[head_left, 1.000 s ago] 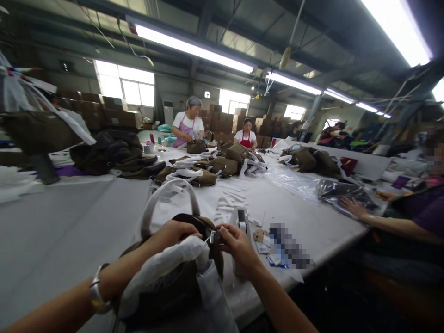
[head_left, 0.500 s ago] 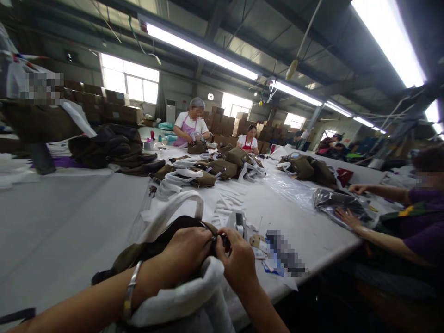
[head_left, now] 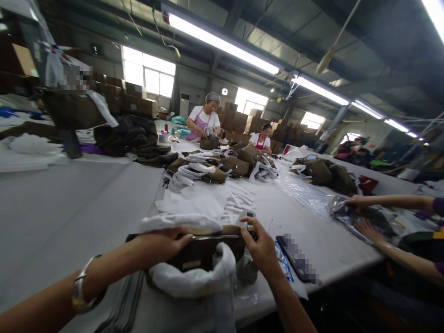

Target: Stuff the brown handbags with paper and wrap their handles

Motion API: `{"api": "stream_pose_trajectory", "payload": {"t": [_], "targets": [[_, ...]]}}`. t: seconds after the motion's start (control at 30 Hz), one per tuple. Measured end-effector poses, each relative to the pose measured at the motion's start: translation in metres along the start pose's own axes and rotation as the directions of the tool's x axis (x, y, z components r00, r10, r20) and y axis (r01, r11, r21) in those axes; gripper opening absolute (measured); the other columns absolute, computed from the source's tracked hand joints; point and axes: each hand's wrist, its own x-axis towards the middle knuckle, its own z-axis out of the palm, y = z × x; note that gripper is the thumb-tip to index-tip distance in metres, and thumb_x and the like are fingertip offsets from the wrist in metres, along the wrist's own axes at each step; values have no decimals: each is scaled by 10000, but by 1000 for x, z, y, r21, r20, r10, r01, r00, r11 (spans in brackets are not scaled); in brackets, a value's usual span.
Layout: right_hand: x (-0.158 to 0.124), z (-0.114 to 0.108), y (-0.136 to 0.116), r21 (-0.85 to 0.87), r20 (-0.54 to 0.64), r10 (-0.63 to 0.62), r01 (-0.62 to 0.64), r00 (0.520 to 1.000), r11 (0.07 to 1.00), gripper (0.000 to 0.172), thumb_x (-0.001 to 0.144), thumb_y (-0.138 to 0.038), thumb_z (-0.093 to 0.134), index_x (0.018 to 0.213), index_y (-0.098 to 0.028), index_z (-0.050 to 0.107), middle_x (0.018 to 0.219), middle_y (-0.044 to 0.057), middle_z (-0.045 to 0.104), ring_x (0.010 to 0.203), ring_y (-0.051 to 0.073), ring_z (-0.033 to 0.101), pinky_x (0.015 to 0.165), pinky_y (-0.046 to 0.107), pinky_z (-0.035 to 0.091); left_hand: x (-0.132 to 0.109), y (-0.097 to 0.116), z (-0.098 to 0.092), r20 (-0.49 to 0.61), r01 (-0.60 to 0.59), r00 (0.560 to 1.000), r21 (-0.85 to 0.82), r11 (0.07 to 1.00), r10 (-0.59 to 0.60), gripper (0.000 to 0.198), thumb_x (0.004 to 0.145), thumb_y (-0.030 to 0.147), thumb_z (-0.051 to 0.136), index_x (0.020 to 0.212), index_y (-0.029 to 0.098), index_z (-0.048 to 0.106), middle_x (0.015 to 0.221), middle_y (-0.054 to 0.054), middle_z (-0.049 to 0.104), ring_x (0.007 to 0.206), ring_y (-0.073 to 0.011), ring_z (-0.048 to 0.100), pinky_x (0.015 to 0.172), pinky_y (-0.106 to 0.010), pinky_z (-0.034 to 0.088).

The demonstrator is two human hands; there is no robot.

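A long white tabletop (head_left: 69, 208) runs down a workshop under strip lights (head_left: 222, 44). At its near edge lies a brown bag (head_left: 204, 252) with white-wrapped handles (head_left: 180, 223). The left hand (head_left: 163, 243) has its grip closed on the bag's top edge, and the right hand (head_left: 262, 245) pinches the top's right end. Further right, a co-worker's hands (head_left: 360, 224) rest on a plastic-wrapped bundle (head_left: 347, 208). Beyond lies a heap (head_left: 222, 169) of similar bags.

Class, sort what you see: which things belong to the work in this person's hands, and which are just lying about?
In hand:
left hand
right hand
brown bag
white-wrapped handles

Lying about:
pile of brown bags
dark flat item
heap of dark cloth
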Motion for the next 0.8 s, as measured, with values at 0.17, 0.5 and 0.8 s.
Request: {"api": "stream_pose_trajectory", "payload": {"t": [0.17, 0.5, 0.8], "targets": [[0, -1, 1, -29, 95, 19, -16, 995, 999, 343, 907, -476, 577, 1139, -246, 682, 639, -52, 500, 600, 174, 486, 621, 296, 383, -46, -14, -28, 113, 157, 982, -45, 987, -151, 384, 925, 511, 494, 974, 285, 800, 983, -27, 803, 919, -271, 721, 780, -297, 494], [6, -2, 15, -121, 60, 110, -103, 992, 987, 458, 824, -591, 599, 1082, -241, 741, 737, 8, 673, 692, 236, 623, 712, 358, 469, -95, -85, -51, -164, 230, 964, 121, 966, -209, 497, 953, 589, 476, 650, 215, 598, 622, -3, 614, 626, -182, 572, 603, -279, 315], [-46, 31, 23, 448, -49, 249, -202, 967, 871, 841, 860, -733, 598, 1549, -289, 410, 1160, 96, 736, 1100, 323, 707, 913, 431, 573, -106, -105, 9, -578, 74, 670, -572, 817, -466, 559, 919, 699, 546, 1203, 223, 623, 1078, -62, 727, 968, -231, 706, 824, -298, 574]]}}
